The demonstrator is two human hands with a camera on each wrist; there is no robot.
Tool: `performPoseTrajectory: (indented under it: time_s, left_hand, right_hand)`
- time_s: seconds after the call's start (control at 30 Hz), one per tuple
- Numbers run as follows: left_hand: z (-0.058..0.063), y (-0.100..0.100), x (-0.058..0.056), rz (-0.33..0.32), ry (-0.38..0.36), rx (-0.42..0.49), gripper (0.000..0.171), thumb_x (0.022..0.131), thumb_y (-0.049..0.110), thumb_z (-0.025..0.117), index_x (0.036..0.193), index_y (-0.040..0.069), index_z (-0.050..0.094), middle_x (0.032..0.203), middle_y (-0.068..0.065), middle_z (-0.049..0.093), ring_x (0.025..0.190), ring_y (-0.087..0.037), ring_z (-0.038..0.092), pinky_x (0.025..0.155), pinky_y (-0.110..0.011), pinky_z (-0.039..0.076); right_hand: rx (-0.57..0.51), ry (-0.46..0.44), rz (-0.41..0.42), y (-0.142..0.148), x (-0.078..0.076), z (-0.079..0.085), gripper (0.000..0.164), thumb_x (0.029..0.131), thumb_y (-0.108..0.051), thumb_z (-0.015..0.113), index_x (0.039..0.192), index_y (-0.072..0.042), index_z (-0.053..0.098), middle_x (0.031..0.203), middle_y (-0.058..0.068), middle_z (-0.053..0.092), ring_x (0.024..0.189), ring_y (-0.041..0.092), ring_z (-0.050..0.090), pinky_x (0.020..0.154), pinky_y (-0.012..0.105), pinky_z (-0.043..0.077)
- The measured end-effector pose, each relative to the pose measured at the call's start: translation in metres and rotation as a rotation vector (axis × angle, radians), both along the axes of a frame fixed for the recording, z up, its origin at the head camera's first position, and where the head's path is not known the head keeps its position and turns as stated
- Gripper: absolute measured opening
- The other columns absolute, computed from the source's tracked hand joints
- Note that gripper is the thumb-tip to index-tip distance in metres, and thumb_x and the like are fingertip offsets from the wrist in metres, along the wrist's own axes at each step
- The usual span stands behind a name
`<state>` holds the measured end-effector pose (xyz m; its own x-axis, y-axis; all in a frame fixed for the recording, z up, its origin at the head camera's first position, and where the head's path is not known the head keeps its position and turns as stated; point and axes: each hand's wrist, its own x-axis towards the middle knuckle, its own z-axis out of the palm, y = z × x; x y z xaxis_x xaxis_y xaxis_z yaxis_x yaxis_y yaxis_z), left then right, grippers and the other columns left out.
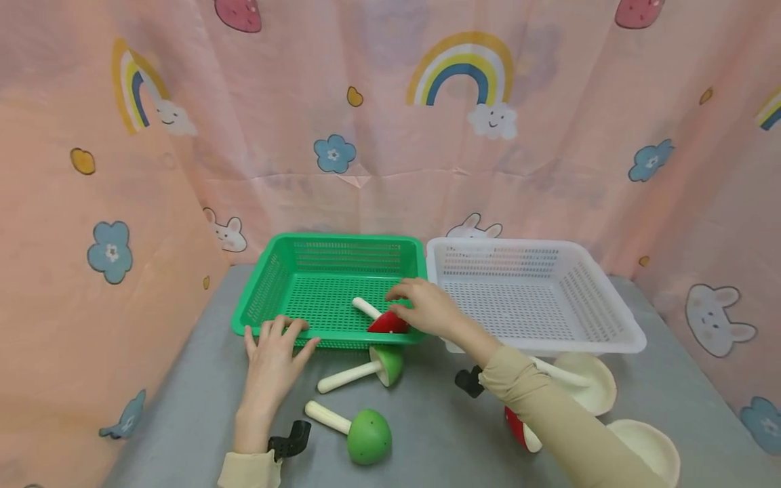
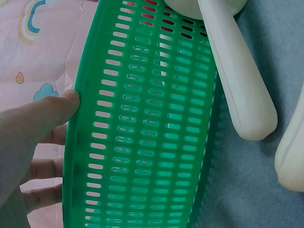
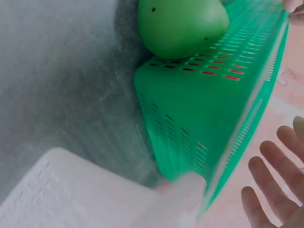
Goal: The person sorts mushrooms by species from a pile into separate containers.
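My left hand (image 1: 268,369) holds the near rim of the green basket (image 1: 332,335). In the left wrist view its thumb (image 2: 66,99) lies at the rim's outer edge, while the other fingers go behind the rim. Inside the basket's near right corner lies a toy mushroom (image 1: 390,323) with a red cap and white stem. Just above that cap is my right hand (image 1: 430,308), its fingers spread and apart in the right wrist view. Two green-capped toy mushrooms lie in front of the basket, one (image 1: 388,366) close against its wall, the other (image 1: 369,437) nearer me.
A white basket (image 1: 543,347) stands right beside the green one. Near its front lie two pale-capped pieces, one with a stem (image 1: 598,390), the other (image 1: 653,451) partly under my right sleeve. That sleeve also partly covers a red-capped mushroom (image 1: 515,428). A patterned pink curtain (image 1: 390,169) hangs behind.
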<state>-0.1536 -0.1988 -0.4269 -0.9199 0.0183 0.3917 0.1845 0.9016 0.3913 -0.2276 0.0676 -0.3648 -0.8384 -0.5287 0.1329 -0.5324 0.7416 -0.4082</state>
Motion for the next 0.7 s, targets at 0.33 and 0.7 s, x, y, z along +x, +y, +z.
performPoseTrajectory:
  time_s: [0.33,0.7]
  left_hand:
    - [-0.003,-0.001,-0.001,0.001,0.006,-0.004,0.028,0.086,0.035,0.072,0.107,0.017,0.067,0.113,-0.009,0.059,0.116,-0.036,0.048,0.110,-0.075,0.009]
    - [-0.001,-0.002,0.000,-0.003,-0.004,-0.003,0.029,0.087,0.034,0.071,0.108,0.015,0.067,0.114,-0.010,0.059,0.117,-0.036,0.048,0.110,-0.074,0.008]
  right_hand:
    - [-0.032,0.018,-0.009,0.034,0.026,0.022,0.024,0.089,-0.019,0.068,0.112,-0.012,0.070,0.109,0.004,0.069,0.102,0.022,0.062,0.084,0.037,0.056]
    - [-0.074,-0.012,-0.097,0.079,0.055,0.027,0.027,0.088,-0.018,0.068,0.115,-0.013,0.069,0.111,0.004,0.068,0.104,0.025,0.062,0.088,0.046,0.055]
